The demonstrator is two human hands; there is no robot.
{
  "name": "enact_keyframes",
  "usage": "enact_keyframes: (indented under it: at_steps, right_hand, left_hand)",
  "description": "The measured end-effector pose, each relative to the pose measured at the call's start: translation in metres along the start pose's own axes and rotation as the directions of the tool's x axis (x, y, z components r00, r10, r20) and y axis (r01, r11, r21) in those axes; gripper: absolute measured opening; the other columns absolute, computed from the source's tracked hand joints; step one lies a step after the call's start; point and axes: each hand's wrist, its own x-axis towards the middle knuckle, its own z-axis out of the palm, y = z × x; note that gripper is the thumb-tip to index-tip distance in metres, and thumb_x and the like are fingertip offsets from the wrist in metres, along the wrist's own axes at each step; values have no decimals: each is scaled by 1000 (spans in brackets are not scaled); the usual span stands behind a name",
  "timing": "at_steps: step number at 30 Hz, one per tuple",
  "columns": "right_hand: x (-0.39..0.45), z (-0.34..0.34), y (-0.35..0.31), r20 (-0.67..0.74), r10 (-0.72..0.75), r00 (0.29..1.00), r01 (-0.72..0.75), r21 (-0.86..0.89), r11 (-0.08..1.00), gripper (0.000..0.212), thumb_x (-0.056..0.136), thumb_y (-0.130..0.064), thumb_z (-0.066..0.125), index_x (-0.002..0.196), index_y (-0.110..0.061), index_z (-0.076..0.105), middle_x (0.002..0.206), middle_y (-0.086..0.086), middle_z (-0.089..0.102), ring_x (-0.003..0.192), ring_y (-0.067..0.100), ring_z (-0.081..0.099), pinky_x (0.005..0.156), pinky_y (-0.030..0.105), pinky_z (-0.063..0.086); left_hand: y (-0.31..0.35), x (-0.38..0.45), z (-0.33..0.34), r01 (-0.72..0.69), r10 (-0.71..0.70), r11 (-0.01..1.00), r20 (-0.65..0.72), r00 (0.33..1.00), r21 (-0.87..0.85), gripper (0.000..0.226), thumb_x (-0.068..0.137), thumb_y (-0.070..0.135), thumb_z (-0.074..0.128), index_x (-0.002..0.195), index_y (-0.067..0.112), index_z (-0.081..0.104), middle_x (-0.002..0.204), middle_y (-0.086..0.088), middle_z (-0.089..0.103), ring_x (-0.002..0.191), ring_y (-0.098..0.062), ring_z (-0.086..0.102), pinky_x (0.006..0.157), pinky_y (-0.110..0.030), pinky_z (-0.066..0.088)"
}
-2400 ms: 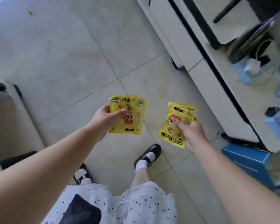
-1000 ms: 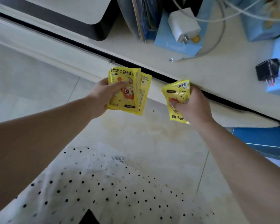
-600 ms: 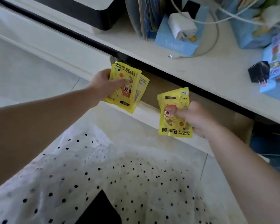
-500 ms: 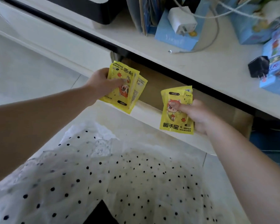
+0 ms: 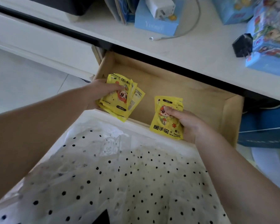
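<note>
**Hand warmers held over an open drawer**

Cabinet top fills the far side of the view, cluttered with a blue box, a white charger and a black plug. Below its edge a wooden drawer stands pulled out toward the person, whose dotted dress covers the near part of the picture.

Both hands are above that drawer, and each grips yellow packets. The left hand is close to the drawer's left wall, thumb across the face of a fanned bundle of packets. The right hand is nearer the front rail and pinches a smaller stack of packets, thumb on the cartoon figure.

The drawer floor lies below and slightly ahead of both grips. The left hand looks further in, so it seems better placed to set down first. The right stack's lower edge overlaps the front rail in this view and probably needs to go forward before it is lowered. Whether either bundle touches the wood cannot be told.

The bundle's long axis runs from far-left to near-right, its print upside down and its black tab end toward the person. The stack stands almost straight away from the person, tab end toward the cabinet and lettering toward the person.
</note>
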Motion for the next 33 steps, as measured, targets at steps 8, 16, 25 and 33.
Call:
enact_keyframes:
  at_steps: [8,16,25,33]
  right_hand:
    - [19,12,27,-9,76,997,-75,81,994,19,83,-27,69,97,-14,68,75,5,75,63,18,73,52,31,58]
    - [70,22,4,-238,-74,968,58,-76,995,30,71,-35,81,93,-20,68,96,5,74,88,26,71,85,47,55]
    - [115,50,1,-347,-229,909,225,-51,973,20,74,-27,80,88,-24,65,93,-2,74,85,23,71,81,48,57]
    - [133,68,2,-481,-292,826,257,-139,956,43,71,-42,78,105,-23,62,98,-3,71,80,20,70,78,43,59]
  left_hand:
    - [-22,3,-4,130,-130,991,-3,991,-33,51,70,40,78,111,13,66,109,-15,71,94,-34,70,83,-57,54]
    - [-19,32,4,-15,6,990,-70,998,-138,31,81,19,72,109,6,66,105,-14,72,90,-25,71,78,-41,59]
    - [-5,81,11,-157,221,963,-302,927,220,47,75,41,75,114,20,61,104,5,67,95,-16,65,79,-31,54]
    - [-14,95,30,-226,479,786,-337,811,575,95,75,44,74,147,19,18,145,-11,33,130,-29,39,105,-42,39]
